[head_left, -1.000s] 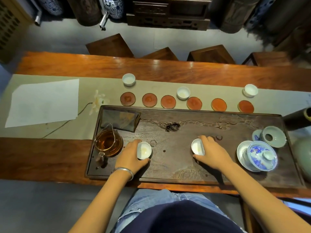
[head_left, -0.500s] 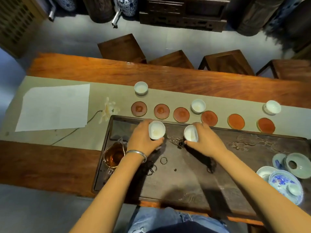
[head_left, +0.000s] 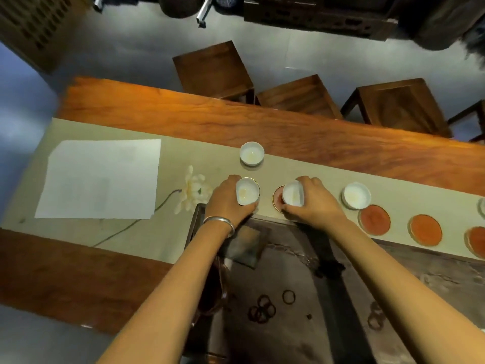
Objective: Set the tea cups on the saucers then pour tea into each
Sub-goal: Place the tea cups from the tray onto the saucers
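My left hand [head_left: 227,203] grips a small white tea cup [head_left: 247,191] over the left end of the saucer row; the saucer under it is hidden. My right hand [head_left: 313,203] grips another white cup [head_left: 293,193], tilted, at the edge of a red-brown saucer [head_left: 277,198]. Two more white cups stand on the beige runner: one behind [head_left: 252,152], one to the right [head_left: 356,195]. Three bare red saucers [head_left: 374,219] [head_left: 425,230] [head_left: 476,241] lie along the runner at the right. The glass pitcher of tea [head_left: 213,290] is mostly hidden under my left forearm.
A dark wooden tea tray [head_left: 301,298] with ring stains fills the near side, a dark cloth [head_left: 246,246] on it. A white paper sheet [head_left: 101,178] and a white flower [head_left: 193,191] lie at the left. Wooden stools [head_left: 212,69] stand beyond the table.
Both hands have carried their cups forward from the tea tray to the saucer row on the runner. The camera has tilted forward and closer.
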Motion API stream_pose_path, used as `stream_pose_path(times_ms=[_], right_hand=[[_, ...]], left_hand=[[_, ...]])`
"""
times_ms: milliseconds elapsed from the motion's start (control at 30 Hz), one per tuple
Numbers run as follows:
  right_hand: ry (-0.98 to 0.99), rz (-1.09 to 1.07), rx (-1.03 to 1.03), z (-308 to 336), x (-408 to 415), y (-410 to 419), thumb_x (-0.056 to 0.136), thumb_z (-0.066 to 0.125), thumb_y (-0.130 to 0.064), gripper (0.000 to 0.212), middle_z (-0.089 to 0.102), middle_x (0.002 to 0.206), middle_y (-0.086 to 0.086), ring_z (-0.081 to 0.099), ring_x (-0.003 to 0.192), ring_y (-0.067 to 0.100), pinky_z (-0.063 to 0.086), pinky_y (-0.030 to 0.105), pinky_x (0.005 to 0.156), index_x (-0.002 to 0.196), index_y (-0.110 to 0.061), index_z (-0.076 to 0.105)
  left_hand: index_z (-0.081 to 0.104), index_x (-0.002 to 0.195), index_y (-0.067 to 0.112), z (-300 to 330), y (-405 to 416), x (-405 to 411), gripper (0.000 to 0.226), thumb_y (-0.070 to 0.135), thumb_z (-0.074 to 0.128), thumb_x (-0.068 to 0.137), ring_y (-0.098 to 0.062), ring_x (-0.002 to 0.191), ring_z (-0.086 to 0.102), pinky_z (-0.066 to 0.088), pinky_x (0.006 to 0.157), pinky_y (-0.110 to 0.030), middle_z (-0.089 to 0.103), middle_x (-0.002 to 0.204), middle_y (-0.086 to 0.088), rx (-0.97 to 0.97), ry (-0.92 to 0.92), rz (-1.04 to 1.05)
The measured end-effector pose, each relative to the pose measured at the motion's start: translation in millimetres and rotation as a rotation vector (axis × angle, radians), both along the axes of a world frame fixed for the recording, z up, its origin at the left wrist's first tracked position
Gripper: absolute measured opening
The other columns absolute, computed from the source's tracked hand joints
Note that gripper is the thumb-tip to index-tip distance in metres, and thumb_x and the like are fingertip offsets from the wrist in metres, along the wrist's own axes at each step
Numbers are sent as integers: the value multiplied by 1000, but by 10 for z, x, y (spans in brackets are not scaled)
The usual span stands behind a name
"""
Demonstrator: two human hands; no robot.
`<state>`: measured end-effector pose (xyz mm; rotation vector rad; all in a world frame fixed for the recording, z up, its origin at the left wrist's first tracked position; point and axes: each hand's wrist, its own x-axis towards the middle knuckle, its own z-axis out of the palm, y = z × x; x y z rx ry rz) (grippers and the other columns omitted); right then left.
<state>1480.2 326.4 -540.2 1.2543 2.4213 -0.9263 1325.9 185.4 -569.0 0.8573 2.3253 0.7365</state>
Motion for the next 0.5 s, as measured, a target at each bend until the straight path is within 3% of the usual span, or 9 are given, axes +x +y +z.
stream_pose_path(times_ms=[100,233,500], right_hand=[[-19,-3,21,-119,-69,-26,86,73,-48,68,54,133,13,59,119,36,52,44,91,140,-14,48],[-44,40,44,-234,-74,-31,83,78,-47,73,53,135,12,58,119,36,39,36,74,142,-17,46],[-64,87,71,-299,-100,-19,81,77,-49,79,51,138,12,57,120,35,49,41,80,145,-18,43]], left_hand=[[53,122,17,-106,16,-89,66,34,80,65,-31,104,61,47,78,-31,64,117,-8,-43,-10,-35],[53,125,14,-180,52,-142,66,32,80,67,-31,108,59,47,84,-33,63,120,-9,-22,-9,-70],[52,127,12,-210,132,-145,68,33,80,69,-32,110,58,48,89,-37,62,122,-10,0,0,-102]])
